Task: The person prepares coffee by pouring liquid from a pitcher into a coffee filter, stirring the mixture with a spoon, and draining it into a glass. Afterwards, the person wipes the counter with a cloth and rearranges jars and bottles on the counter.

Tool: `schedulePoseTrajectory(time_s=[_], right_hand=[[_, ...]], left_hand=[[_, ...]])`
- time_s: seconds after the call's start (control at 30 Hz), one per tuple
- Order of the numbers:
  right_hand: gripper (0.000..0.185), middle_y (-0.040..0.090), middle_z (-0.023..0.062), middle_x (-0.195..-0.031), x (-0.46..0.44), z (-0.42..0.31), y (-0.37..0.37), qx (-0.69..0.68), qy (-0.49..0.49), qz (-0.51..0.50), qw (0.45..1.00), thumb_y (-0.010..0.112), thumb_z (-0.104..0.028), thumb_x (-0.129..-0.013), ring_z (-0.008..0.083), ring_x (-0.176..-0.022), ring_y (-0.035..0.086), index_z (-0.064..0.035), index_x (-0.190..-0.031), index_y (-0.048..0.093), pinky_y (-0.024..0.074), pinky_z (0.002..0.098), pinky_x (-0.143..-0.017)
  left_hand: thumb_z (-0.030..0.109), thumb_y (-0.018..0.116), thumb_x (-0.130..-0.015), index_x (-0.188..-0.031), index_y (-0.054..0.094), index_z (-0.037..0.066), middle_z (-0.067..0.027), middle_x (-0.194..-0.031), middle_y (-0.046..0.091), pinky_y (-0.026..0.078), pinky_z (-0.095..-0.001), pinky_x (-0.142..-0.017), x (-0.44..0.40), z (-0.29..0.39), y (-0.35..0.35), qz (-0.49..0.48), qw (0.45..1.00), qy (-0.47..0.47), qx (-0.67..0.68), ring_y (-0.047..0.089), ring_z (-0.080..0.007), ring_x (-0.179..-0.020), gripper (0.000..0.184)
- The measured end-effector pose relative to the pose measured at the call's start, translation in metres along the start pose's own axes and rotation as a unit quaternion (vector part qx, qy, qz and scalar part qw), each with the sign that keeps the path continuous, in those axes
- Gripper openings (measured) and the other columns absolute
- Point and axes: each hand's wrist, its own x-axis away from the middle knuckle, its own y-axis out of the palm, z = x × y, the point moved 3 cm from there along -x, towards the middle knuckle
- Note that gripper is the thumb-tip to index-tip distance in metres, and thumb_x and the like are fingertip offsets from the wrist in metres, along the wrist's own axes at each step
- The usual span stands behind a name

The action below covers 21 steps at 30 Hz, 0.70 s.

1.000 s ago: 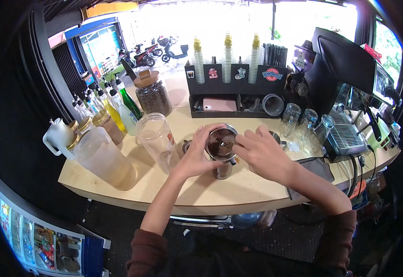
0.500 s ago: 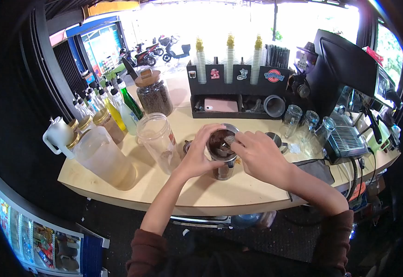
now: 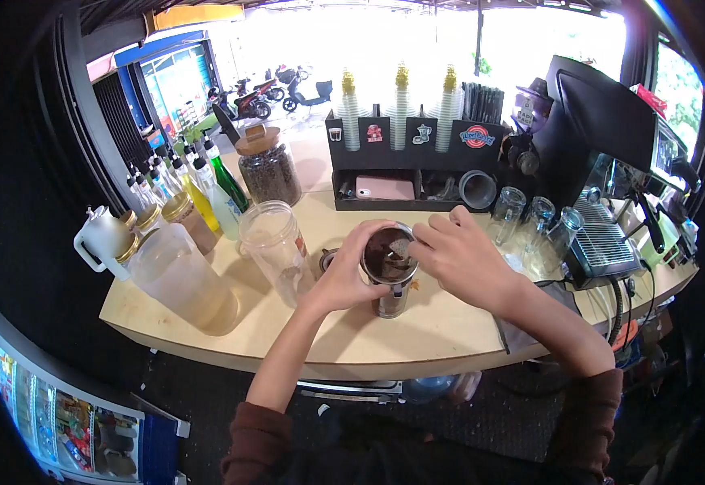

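My left hand [image 3: 351,271] curls around a round metal-rimmed cup [image 3: 366,259] with dark brown contents. Below its rim shows the lower part of a clear glass [image 3: 391,304]; whether the two are one vessel I cannot tell. Over the right side of the opening, my right hand [image 3: 459,257] is closed on a spoon [image 3: 402,248], whose pale bowl is inside the cup. Left of my left hand stands a tall clear plastic jar [image 3: 270,242], with a small dark round object [image 3: 327,259] beside it.
A cloudy pitcher [image 3: 181,279], pump bottles [image 3: 225,174] and a coffee bean jar [image 3: 269,174] stand on the left. Behind my hands is a black cup organizer [image 3: 381,166]. Glass mugs [image 3: 540,214] and an espresso machine [image 3: 603,250] are on the right.
My right hand has turned and its fingers have lifted slightly, with the spoon shifting inside the cup. My left hand stays around the cup.
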Motion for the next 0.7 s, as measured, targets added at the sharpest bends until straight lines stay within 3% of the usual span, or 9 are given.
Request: schedulePoseTrajectory(time_s=[0.1,0.3,0.47,0.53,0.67,0.7], right_hand=[[0.011,0.057,0.0008,-0.090,-0.003,-0.002,0.001,-0.016,-0.049,-0.018,0.999,0.060,-0.013,-0.074,0.0143,-0.091,0.054,-0.0107,-0.084,0.063,0.0371,0.0332,-0.077],[0.006,0.057,0.0003,-0.090,-0.013,0.003,-0.008,0.042,-0.077,0.004,0.996,0.061,-0.014,-0.074,0.0133,-0.090,0.054,-0.0121,-0.078,0.065,0.0372,0.0316,-0.077],[0.012,0.052,0.0014,-0.087,-0.014,-0.007,-0.003,0.005,-0.085,0.008,0.996,0.060,-0.013,-0.074,0.0150,-0.087,0.051,-0.0094,-0.085,0.060,0.0361,0.0320,-0.074],[0.014,0.052,0.0019,-0.088,-0.014,-0.009,-0.006,-0.006,-0.067,0.032,0.997,0.061,-0.013,-0.072,0.0153,-0.086,0.051,-0.0089,-0.085,0.059,0.0360,0.0319,-0.073],[0.011,0.054,0.0019,-0.088,-0.010,-0.011,-0.009,0.016,-0.024,0.037,0.999,0.059,-0.015,-0.075,0.0152,-0.087,0.054,-0.0091,-0.084,0.061,0.0380,0.0308,-0.071],[0.012,0.054,0.0024,-0.089,-0.008,-0.012,-0.009,0.035,-0.014,0.056,0.998,0.059,-0.015,-0.075,0.0153,-0.086,0.054,-0.0085,-0.085,0.060,0.0380,0.0309,-0.070]], left_hand=[[-0.001,0.079,-0.052,-0.131,0.041,0.009,-0.0093,-0.126,0.048,0.042,-0.0342,-0.102,0.001,0.002,0.005,0.027,1.000,0.012,-0.009,0.051,-0.0244,-0.117,0.088],[0.000,0.080,-0.052,-0.129,0.043,0.009,-0.0093,-0.125,0.048,0.042,-0.0345,-0.101,0.001,0.001,0.001,0.033,0.999,0.010,-0.013,0.051,-0.0252,-0.117,0.086],[0.002,0.082,-0.052,-0.129,0.042,0.008,-0.0093,-0.124,0.048,0.043,-0.0343,-0.100,0.005,0.005,0.002,0.030,0.997,0.033,-0.061,0.050,-0.0239,-0.117,0.087],[0.005,0.084,-0.053,-0.128,0.038,0.007,-0.0092,-0.123,0.047,0.043,-0.0335,-0.099,0.010,0.001,0.004,0.112,0.994,0.013,0.012,0.050,-0.0219,-0.115,0.089],[0.009,0.087,-0.052,-0.126,0.037,0.006,-0.0093,-0.122,0.046,0.043,-0.0334,-0.098,0.011,-0.006,0.009,0.180,0.984,-0.007,0.002,0.050,-0.0203,-0.113,0.090],[0.013,0.088,-0.051,-0.123,0.040,0.006,-0.0102,-0.119,0.048,0.041,-0.0364,-0.098,0.011,-0.004,0.010,0.211,0.977,0.000,0.014,0.050,-0.0244,-0.112,0.086]])
